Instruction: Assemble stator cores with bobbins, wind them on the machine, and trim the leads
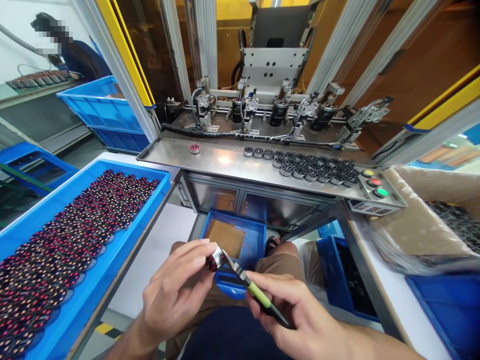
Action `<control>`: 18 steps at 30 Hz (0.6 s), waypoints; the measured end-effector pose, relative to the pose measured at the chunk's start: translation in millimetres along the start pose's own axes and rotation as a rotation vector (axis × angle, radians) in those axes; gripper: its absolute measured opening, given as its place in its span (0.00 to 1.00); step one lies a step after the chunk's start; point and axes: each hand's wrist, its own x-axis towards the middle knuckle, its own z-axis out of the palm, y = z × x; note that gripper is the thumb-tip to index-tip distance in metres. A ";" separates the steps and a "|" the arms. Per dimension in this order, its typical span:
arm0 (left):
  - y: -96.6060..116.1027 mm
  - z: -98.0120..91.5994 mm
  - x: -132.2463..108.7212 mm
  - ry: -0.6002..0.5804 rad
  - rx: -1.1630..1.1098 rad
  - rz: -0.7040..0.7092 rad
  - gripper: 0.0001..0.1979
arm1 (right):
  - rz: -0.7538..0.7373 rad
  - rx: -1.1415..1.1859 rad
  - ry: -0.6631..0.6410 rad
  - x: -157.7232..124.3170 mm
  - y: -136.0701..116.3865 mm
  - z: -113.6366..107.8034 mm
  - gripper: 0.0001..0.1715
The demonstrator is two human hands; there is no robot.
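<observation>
My left hand (pixel 176 285) pinches a small round motor stator (pixel 214 260) with a shiny metal rim and dark, reddish windings, tilted on its side. In my right hand (pixel 296 305) is a hand tool (pixel 259 292) with a green-and-black handle and a slim metal end. That metal end reaches the stator's rim or lies just beside it; actual contact is unclear. Both hands are above my lap, in front of the steel work shelf (pixel 221 162). My fingers hide part of the stator and of the handle.
Left, a blue tray (pixel 165 180) holds many similar stators. One reddish stator (pixel 195 149) and rows of black-topped ones (pixel 315 167) stand on the shelf, near push buttons (pixel 374 182). Behind are machine fixtures (pixel 277 112). A lined carton (pixel 408 220) sits right; a co-worker (pixel 80 57) is far left.
</observation>
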 end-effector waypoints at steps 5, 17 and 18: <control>-0.5 -1.7 2.2 -0.011 0.097 0.075 0.42 | 0.026 0.143 0.127 -8.0 16.6 -2.4 0.37; -1.3 -7.2 0.9 -0.005 0.359 0.084 0.31 | 0.040 0.222 0.183 -12.0 32.7 3.1 0.34; -2.8 -5.7 -0.5 0.047 0.261 0.032 0.31 | 0.034 0.226 0.182 -12.7 34.3 3.4 0.34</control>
